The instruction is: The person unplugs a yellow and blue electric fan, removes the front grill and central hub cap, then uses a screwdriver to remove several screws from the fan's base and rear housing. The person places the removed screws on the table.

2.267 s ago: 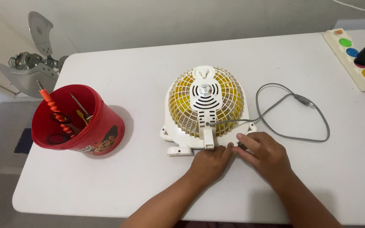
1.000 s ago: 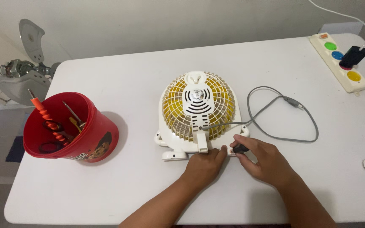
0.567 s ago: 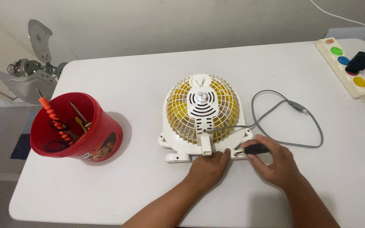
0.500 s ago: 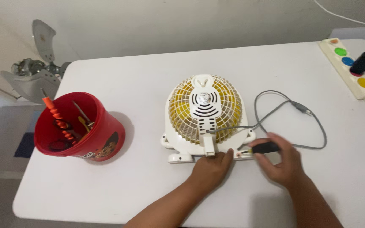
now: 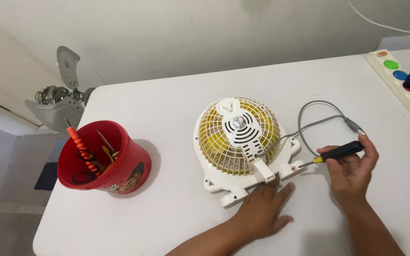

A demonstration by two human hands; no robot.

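Note:
A small white fan (image 5: 239, 142) with yellow blades lies face down on the white table (image 5: 176, 90). My right hand (image 5: 352, 168) grips a black-handled screwdriver (image 5: 338, 152), its tip at the fan's right foot (image 5: 293, 169). My left hand (image 5: 264, 211) rests flat on the table, fingers spread, touching the fan's near edge. The fan's grey cable (image 5: 316, 121) loops to the right of it.
A red bucket (image 5: 103, 159) with an orange-handled tool, scissors and other tools stands at the left. A white power strip (image 5: 406, 80) with coloured buttons and a black plug lies at the far right. Grey fan blades with a motor (image 5: 55, 102) sit off the table's left edge.
My right hand drew back to the right, bringing the screwdriver into full view. The fan has turned slightly, and my left hand has flattened with its fingers spread.

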